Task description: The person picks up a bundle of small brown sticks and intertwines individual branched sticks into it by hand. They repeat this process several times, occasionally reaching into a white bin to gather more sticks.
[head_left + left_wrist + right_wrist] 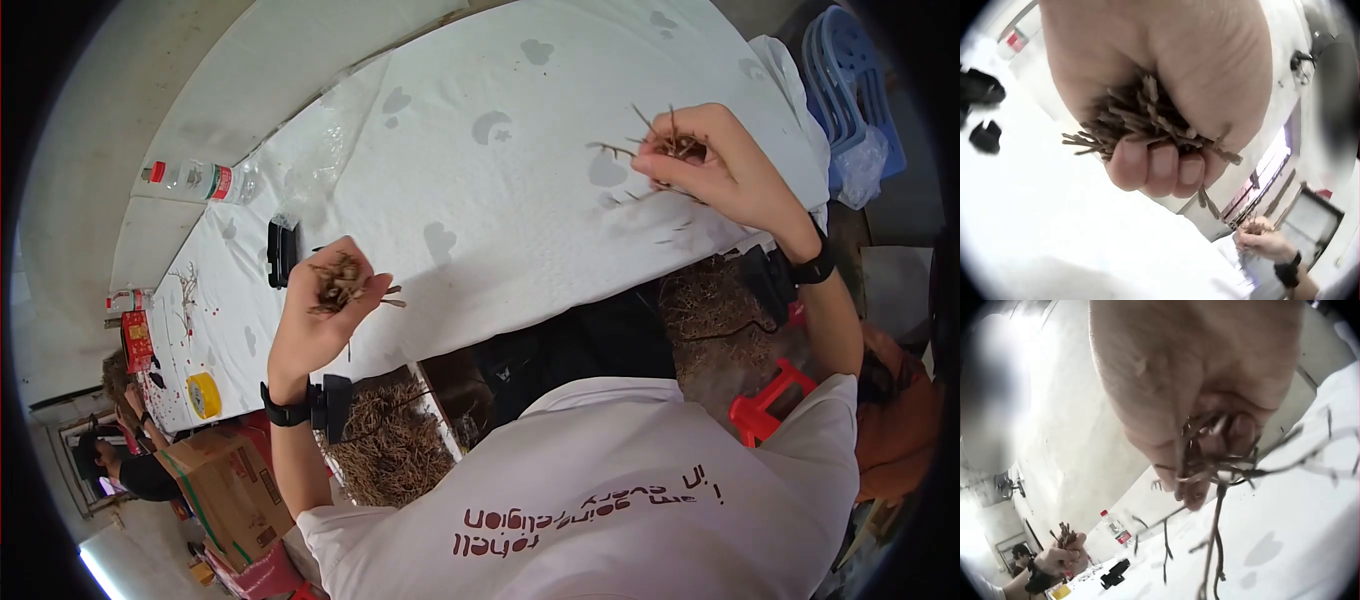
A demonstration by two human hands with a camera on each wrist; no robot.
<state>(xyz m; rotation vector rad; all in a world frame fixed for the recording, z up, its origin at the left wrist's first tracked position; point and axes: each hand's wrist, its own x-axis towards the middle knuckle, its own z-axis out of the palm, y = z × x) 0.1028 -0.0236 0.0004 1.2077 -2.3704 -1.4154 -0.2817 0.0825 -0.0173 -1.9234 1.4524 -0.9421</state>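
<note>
My left hand (322, 318), raised over the near left part of the white-covered table (520, 210), grips a thick bundle of short brown twigs (340, 283). In the left wrist view the fingers (1163, 167) curl round this bundle (1147, 115), and cut ends stick out on both sides. Toward the table's right end, my right hand (728, 170) holds a looser bunch of thin, branching twigs (676, 147). In the right wrist view its fingers are curled in, and forked twigs (1219, 512) spread out below and to the side. Part of each bunch is hidden in the palm.
On the table are a black object (282, 252), a red-capped bottle (215, 182) and yellow tape (204, 396). Twig piles (390, 440) lie below the near edge. A red stool (768, 402), stacked blue stools (852, 85), a cardboard box (228, 495) and another person (150, 476) are around.
</note>
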